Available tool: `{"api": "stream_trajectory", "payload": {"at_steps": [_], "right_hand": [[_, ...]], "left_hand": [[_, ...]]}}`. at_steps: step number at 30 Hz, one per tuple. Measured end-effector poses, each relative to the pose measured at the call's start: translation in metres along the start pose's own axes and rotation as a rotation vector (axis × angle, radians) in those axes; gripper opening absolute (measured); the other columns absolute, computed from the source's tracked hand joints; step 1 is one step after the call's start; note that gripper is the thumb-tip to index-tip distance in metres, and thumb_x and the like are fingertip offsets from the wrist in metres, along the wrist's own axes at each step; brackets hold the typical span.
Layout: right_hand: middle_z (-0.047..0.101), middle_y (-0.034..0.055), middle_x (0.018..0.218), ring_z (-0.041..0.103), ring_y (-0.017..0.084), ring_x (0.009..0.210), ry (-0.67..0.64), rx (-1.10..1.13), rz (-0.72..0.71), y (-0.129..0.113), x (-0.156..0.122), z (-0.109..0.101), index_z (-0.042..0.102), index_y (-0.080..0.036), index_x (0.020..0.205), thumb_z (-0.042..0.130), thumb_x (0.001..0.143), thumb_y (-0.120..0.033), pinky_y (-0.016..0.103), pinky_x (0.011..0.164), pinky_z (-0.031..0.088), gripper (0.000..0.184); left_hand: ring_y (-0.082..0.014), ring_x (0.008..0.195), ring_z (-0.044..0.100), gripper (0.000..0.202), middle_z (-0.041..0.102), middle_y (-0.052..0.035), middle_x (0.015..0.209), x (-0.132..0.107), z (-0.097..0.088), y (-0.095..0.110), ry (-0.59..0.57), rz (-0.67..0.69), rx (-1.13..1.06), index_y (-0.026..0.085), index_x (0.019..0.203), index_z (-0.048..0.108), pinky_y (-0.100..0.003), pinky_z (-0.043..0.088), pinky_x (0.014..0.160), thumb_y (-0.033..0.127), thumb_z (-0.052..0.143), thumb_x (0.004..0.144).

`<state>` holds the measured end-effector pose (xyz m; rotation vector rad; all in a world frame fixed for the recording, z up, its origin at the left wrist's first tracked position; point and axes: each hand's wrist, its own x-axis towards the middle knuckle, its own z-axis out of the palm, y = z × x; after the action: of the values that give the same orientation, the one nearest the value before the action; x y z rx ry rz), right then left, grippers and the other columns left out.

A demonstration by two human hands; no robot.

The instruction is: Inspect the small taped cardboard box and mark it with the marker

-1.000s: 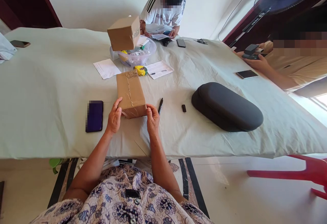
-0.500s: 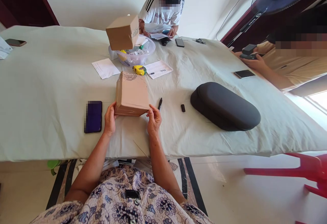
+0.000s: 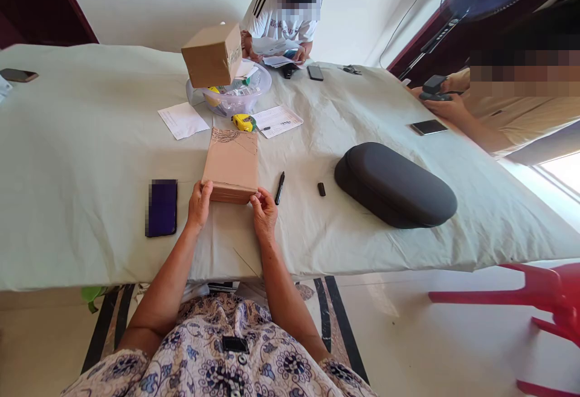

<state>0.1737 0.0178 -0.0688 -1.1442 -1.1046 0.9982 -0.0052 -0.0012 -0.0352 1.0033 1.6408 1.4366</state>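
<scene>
The left hand [image 3: 199,205] grips the near left corner of a flat cardboard box [image 3: 231,164], thumb on the top face and fingers curled against the side. The right hand [image 3: 264,214] pinches the near right corner in the same way, its fingers drawn narrow around the edge. The box lies on the cloth-covered table [image 3: 90,161], in the middle of its near half, with its near end held between the two hands and its far end, marked with dark scribbles, pointing away. A dark phone [image 3: 162,207] lies near the left hand, apart from it. A black pen [image 3: 280,187] lies just beside the right hand, and a small black cap [image 3: 321,189] sits further right. Beyond that rests a large black oval case [image 3: 395,184], well apart from the box. Just past the far end of the box are a yellow tape measure [image 3: 243,122] and two paper slips [image 3: 183,120], then a clear plastic bowl [image 3: 235,100] with a second cardboard box [image 3: 212,55] resting on it. The near table edge runs close below both wrists. The cloth to the left of the phone is bare and wide. One person sits at the far end [image 3: 283,19] with papers, and another at the right [image 3: 512,107] holds a dark device beside a phone [image 3: 428,127].
</scene>
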Motion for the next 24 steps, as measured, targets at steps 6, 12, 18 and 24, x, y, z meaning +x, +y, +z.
{"api": "stream_trajectory", "payload": {"at_steps": [6, 12, 18, 24], "right_hand": [[0.068, 0.0063, 0.102, 0.062, 0.014, 0.083, -0.031, -0.068, -0.005, -0.005, -0.002, 0.001, 0.071, -0.017, 0.103, 0.067, 0.08, -0.048, 0.026, 0.071, 0.05, 0.039], [0.066, -0.0011, 0.078, 0.061, 0.013, 0.072, -0.109, -0.031, 0.006, -0.006, -0.005, 0.004, 0.068, -0.018, 0.114, 0.066, 0.082, -0.046, 0.028, 0.075, 0.051, 0.043], [0.071, -0.0002, 0.083, 0.065, 0.014, 0.076, -0.135, -0.017, -0.061, -0.003, -0.008, 0.002, 0.067, -0.023, 0.119, 0.064, 0.086, -0.042, 0.03, 0.078, 0.053, 0.038], [0.065, -0.0021, 0.078, 0.062, 0.013, 0.071, -0.059, 0.084, -0.067, -0.007, -0.007, 0.0, 0.066, -0.024, 0.113, 0.065, 0.086, -0.042, 0.028, 0.073, 0.052, 0.032]], "left_hand": [[-0.0312, 0.12, 0.062, 0.08, 0.061, -0.0162, 0.133, 0.007, -0.007, -0.014, 0.043, -0.121, -0.176, 0.02, 0.126, 0.058, -0.039, 0.061, 0.08, 0.084, 0.043, 0.08], [-0.0318, 0.113, 0.066, 0.086, 0.067, -0.0161, 0.124, 0.009, -0.018, -0.017, -0.03, -0.103, -0.297, 0.02, 0.129, 0.057, -0.042, 0.062, 0.077, 0.087, 0.04, 0.078], [-0.0273, 0.105, 0.068, 0.081, 0.071, -0.0128, 0.116, 0.002, -0.019, -0.012, -0.033, -0.125, -0.463, 0.02, 0.123, 0.061, -0.033, 0.06, 0.072, 0.085, 0.052, 0.074], [-0.0253, 0.1, 0.069, 0.079, 0.072, -0.012, 0.114, -0.002, -0.01, -0.006, -0.011, -0.184, -0.518, 0.019, 0.122, 0.064, -0.029, 0.057, 0.068, 0.081, 0.061, 0.072]]}}
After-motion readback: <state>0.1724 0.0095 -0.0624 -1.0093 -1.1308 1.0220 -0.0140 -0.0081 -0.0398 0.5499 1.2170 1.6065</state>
